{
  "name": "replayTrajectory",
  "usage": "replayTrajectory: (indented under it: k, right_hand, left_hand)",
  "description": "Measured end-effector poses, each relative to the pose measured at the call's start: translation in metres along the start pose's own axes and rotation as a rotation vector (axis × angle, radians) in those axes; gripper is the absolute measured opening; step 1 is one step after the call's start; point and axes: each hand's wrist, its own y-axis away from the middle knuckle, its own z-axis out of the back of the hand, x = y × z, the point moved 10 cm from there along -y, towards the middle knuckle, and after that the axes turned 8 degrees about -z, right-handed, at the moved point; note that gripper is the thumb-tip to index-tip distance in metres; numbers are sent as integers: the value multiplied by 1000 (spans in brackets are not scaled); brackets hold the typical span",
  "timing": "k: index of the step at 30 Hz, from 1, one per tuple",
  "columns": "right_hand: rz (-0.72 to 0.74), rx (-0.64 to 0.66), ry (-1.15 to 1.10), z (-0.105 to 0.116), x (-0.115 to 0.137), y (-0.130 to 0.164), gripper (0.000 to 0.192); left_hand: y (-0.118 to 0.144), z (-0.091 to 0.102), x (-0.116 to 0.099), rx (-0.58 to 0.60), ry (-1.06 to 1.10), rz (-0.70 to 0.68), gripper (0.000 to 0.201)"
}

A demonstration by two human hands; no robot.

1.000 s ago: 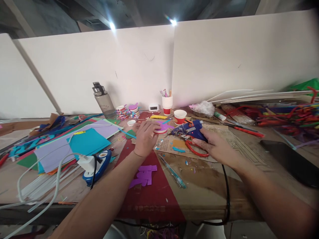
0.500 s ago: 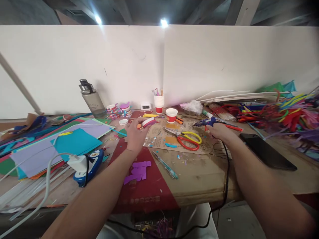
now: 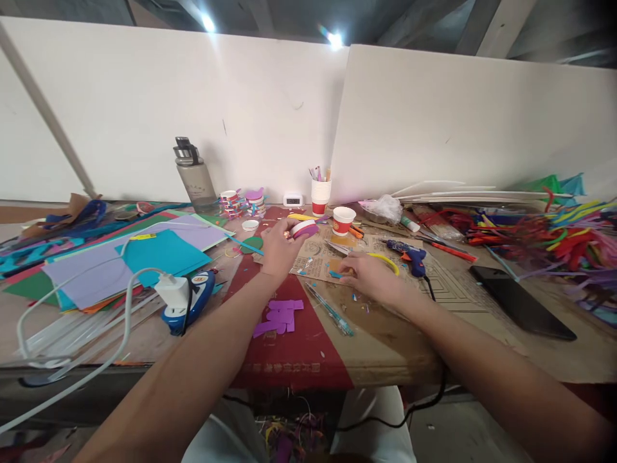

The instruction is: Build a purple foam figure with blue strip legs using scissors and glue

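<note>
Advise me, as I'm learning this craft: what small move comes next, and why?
Probably bring the right hand over to steady the purple-and-white piece: only the left hand holds it, and the glue gun lies unheld.

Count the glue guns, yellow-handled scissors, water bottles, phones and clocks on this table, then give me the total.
Glue gun: 1
Yellow-handled scissors: 1, partly behind the right hand
Water bottle: 1
Phone: 1
Clock: 1
Total: 5

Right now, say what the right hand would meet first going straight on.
Probably the blue scrap just ahead of the right hand; if it passes above, perhaps the left hand. Depth is unclear.
</note>
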Motion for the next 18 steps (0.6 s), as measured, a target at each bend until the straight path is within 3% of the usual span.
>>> replayTrajectory:
  k: [5, 9, 18]
  right_hand:
    - [-93, 40, 61, -8, -4, -7, 10]
    - [-76, 26, 75, -8, -2, -10, 14]
    - [-129, 67, -167, -14, -18, -18, 15]
  left_hand:
    - [-1, -1, -5, 3, -23, -20, 23]
    - [-1, -4, -6, 26, -15, -4, 22]
    - [1, -12, -12, 90, 47, -47, 19]
